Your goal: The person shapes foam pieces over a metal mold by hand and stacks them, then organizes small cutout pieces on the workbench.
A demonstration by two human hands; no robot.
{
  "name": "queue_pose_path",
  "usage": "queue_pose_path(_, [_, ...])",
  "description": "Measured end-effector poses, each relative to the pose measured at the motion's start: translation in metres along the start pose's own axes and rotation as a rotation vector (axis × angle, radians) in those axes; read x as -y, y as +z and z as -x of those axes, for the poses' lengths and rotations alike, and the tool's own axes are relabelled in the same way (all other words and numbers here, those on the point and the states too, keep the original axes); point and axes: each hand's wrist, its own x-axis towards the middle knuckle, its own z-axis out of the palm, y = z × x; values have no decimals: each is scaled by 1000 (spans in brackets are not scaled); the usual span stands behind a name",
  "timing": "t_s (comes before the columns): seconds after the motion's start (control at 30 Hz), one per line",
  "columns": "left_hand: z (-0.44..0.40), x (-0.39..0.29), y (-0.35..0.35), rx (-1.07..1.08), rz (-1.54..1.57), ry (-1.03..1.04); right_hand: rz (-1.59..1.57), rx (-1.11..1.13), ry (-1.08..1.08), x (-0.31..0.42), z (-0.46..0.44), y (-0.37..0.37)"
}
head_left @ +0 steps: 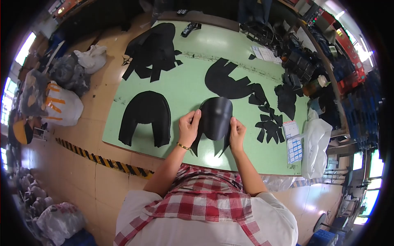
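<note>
Between my two hands, above the front of the green table, is a smooth black sheet piece [217, 119], bent into a curve with pointed ends hanging down. My left hand [189, 128] grips its left edge, thumb on top. My right hand [237, 134] grips the right edge with the thumb up. To the left lies a stack of black U-shaped pieces [145, 107]. Beyond the held piece is another black U-shaped piece [225, 80]. Small black cut pieces [271, 125] are spread at the right.
The green table [188, 84] also bears a large black pile [151, 51], a printed card [293, 143], white paper [266, 54] and a clear plastic bag [317, 143]. Filled bags [61, 104] stand on the floor at left. Black-and-yellow tape [102, 158] marks the floor.
</note>
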Motion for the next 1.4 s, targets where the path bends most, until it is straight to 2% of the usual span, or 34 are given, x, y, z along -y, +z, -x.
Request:
queue_pose_path(0.17, [11,3,-6,4,-63,-16,-28,81,103,6,12,-8])
queue_pose_path(0.27, [12,-14,-26,-38,-236,91,-101,132,256,40,18,-9])
queue_pose_path(0.37, [-4,-56,-66,-165,-262,157,-3,425,283,81,6,-24])
queue_pose_path(0.4, [-17,-64,-90,-202,-257,232,34,373,129,83,-7,-23])
queue_pose_path(0.5, [-52,-65,-166,-240,-295,57,321,274,-272,61,-85,-27])
queue_pose_path(0.53, [-68,-41,-194,-259,-431,72,541,315,-272,57,-110,-31])
queue_pose_path(0.57, [-82,-13,-228,-160,-609,47,679,321,-453,41,-134,-35])
queue_pose_path(0.63, [-93,22,-252,-179,-691,-4,946,324,-825,0,-176,-39])
queue_pose_path(0.73, [-89,25,-258,-196,-989,-19,1151,517,-767,-13,-199,-38])
queue_pose_path(0.83, [-83,29,-258,-230,-1110,-14,1355,667,-796,-28,-212,-31])
queue_pose_path(0.87, [-80,30,-259,-237,-1072,8,1479,689,-862,-33,-213,-29])
queue_pose_path(0.93, [-77,36,-259,-249,-991,59,1557,641,-991,-47,-216,-29])
queue_pose_path(1.0, [-71,40,-253,-213,-865,24,1577,542,-1164,-53,-223,-28])
queue_pose_path(1.07, [-67,38,-255,-106,-719,-80,1497,567,-719,-44,-231,-27])
queue_pose_path(1.1, [-64,26,-255,-15,-744,-59,1439,573,-507,-26,-234,-23])
queue_pose_path(1.13, [-57,8,-255,74,-771,-41,1308,475,-492,-2,-236,-20])
queue_pose_path(1.17, [-50,-2,-256,165,-798,-30,970,340,-608,-4,-255,-28])
queue_pose_path(1.23, [-46,5,-267,234,-834,-67,710,56,-698,57,-262,-22])
queue_pose_path(1.27, [-44,0,-266,250,-872,-118,683,51,-583,75,-281,-37])
queue_pose_path(1.3, [-43,-4,-264,267,-909,-168,419,236,-314,68,-323,-65])
queue_pose_path(1.33, [-45,-1,-263,231,-922,-197,36,419,37,118,-285,-57])
queue_pose_path(1.37, [-49,4,-259,197,-934,-224,131,558,166,75,-343,-102])
queue_pose_path(1.4, [-49,7,-257,165,-946,-249,973,413,-287,61,-351,-134])
